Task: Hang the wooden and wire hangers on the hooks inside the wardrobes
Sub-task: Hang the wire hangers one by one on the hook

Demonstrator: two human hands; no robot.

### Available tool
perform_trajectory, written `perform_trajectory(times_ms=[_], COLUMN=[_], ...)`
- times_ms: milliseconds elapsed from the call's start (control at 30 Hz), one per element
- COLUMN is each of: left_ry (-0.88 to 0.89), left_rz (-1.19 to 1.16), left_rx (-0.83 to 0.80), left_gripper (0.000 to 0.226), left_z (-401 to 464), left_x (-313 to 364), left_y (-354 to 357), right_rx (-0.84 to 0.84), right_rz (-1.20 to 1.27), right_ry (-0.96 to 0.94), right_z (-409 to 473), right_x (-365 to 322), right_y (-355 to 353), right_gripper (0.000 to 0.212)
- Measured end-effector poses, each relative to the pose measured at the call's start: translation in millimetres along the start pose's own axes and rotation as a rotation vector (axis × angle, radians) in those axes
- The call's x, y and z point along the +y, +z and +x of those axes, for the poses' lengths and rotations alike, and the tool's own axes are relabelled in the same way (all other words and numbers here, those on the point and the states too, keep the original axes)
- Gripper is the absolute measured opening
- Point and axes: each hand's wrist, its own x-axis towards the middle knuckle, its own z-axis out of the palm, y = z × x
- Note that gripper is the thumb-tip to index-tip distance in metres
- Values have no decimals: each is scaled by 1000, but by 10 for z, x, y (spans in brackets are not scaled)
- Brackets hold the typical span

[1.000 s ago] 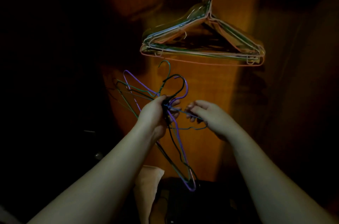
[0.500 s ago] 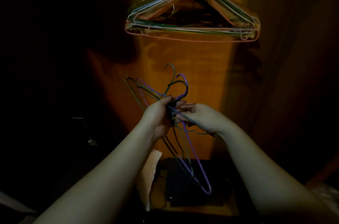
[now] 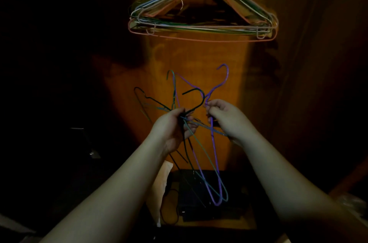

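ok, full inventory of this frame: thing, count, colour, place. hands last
hung wire hangers: a stack, count unclear, pink, white and green, top centre against the wardrobe back
wardrobe back panel: one, orange-brown wood, centre
purple wire hanger: one, purple, pinched at its neck by the right hand
loose wire hangers: several, teal and black, bunched in the left hand
dark box: one, black, wardrobe floor, bottom centre
cable: one, black, left of the box
pale bag or paper: one, beige, left of the box
left hand: grip closed around the bunch
right hand: grip on the purple hanger
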Motion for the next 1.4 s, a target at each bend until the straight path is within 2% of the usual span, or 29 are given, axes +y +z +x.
perform_trajectory(times_ms=[133, 300, 467, 733, 933, 1100, 1200, 1333, 1400], left_ry=[20, 51, 43, 31, 16, 59, 121, 201, 258], left_rz=[-12, 71, 113, 211, 210, 151, 158, 144, 93], left_rx=[3, -38, -54, 9, 79, 64, 46, 35, 25], left_gripper=[30, 25, 27, 29, 27, 26, 24, 24, 23], left_z=[5, -32, -72, -66, -36, 0, -20, -39, -60], left_x=[-37, -104, -223, -489, -563, -462, -326, -71, 90], left_y=[-6, -36, -60, -281, -393, -417, -382, -281, -216], right_rx=[11, -13, 14, 117, 138, 90, 56, 24, 24], right_rz=[37, 338, 418, 546, 309, 102, -35, -444, -573], right_ry=[5, 95, 164, 339, 345, 304, 211, 25, -70], right_z=[2, 67, 285, 680, 740, 689, 627, 603, 625], right_x=[-18, -102, -89, 100, 236, 208, 49, -270, -449], right_y=[-51, -120, -176, -272, -423, -559, -637, -767, -822], right_gripper=[11, 8, 6, 23, 16, 16, 15, 16, 16])
